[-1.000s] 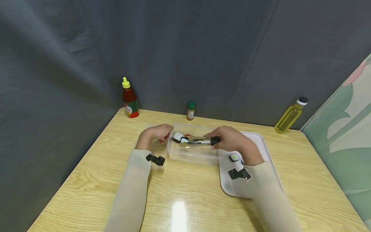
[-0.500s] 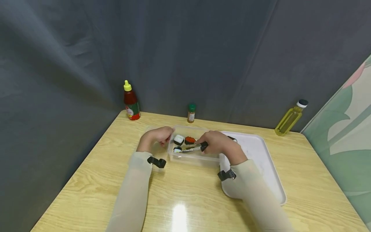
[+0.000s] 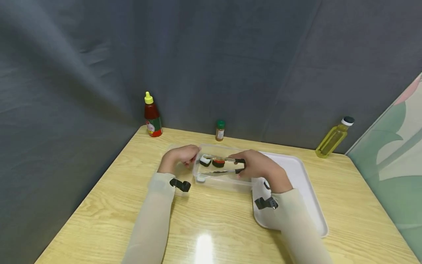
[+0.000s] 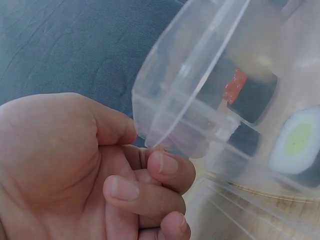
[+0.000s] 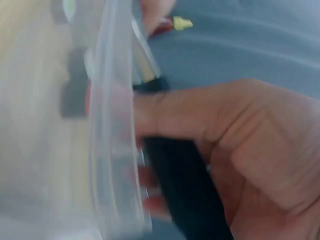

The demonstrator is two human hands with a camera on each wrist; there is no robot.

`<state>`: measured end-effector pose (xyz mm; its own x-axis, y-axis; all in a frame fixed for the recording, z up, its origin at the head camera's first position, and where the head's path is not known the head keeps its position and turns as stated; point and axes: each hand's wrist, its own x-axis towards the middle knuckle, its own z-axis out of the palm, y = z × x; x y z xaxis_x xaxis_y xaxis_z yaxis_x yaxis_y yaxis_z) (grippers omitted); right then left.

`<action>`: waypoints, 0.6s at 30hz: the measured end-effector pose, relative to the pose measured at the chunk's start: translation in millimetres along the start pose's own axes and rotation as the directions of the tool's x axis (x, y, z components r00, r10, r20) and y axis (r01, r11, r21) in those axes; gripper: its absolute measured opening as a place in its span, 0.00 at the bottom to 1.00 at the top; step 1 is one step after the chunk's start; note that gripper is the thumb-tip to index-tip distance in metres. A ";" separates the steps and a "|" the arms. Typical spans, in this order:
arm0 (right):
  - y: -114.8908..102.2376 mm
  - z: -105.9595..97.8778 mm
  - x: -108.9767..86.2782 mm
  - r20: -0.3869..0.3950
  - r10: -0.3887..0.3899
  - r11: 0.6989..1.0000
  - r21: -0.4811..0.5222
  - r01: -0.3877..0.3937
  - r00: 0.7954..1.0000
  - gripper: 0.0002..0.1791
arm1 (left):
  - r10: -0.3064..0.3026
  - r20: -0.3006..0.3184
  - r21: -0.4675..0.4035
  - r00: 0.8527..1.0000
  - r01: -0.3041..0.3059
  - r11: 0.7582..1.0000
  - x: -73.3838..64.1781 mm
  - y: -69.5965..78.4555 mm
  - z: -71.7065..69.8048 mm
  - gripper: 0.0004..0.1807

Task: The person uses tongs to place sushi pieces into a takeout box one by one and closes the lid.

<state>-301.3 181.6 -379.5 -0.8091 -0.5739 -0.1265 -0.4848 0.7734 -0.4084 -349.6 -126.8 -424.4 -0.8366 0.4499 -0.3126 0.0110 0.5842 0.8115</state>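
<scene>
My left hand (image 3: 181,156) pinches the left rim of a clear plastic container (image 3: 227,186) between thumb and fingers; the left wrist view shows the other fingers curled below the rim. Inside lie a white-topped sushi piece (image 3: 205,160) and a red roe sushi piece (image 3: 218,163). A sushi roll with a green centre (image 4: 297,142) sits in the near left corner, seen through the wall. My right hand (image 3: 262,165) grips metal tongs by their black handles (image 5: 180,185). The tong arms are spread over the container, the far one overlapping the roe piece, with nothing between the tips.
A white tray (image 3: 296,176) lies right of the container, with a dark-edged sushi piece (image 3: 267,184) partly hidden by my right wrist. Along the back stand a red sauce bottle (image 3: 153,119), a green-capped spice jar (image 3: 220,131) and an oil bottle (image 3: 333,139).
The tongs carried the roll left and down into the container's near left corner, then spread and let it go. My right hand has since drawn back slightly right; the left stays at the rim.
</scene>
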 end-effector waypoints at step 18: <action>81.4 -18.6 -63.3 -0.460 0.023 0.998 0.063 0.006 0.888 0.45 | -0.016 -0.013 -0.012 1.000 0.016 1.000 3.1 1.8 3.0 0.30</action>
<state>-295.7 285.9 -388.0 -0.8823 -0.3675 0.2941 -0.4680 0.7515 -0.4650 -350.6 -122.4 -425.4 -0.8435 0.4321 -0.3191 -0.0087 0.5829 0.8125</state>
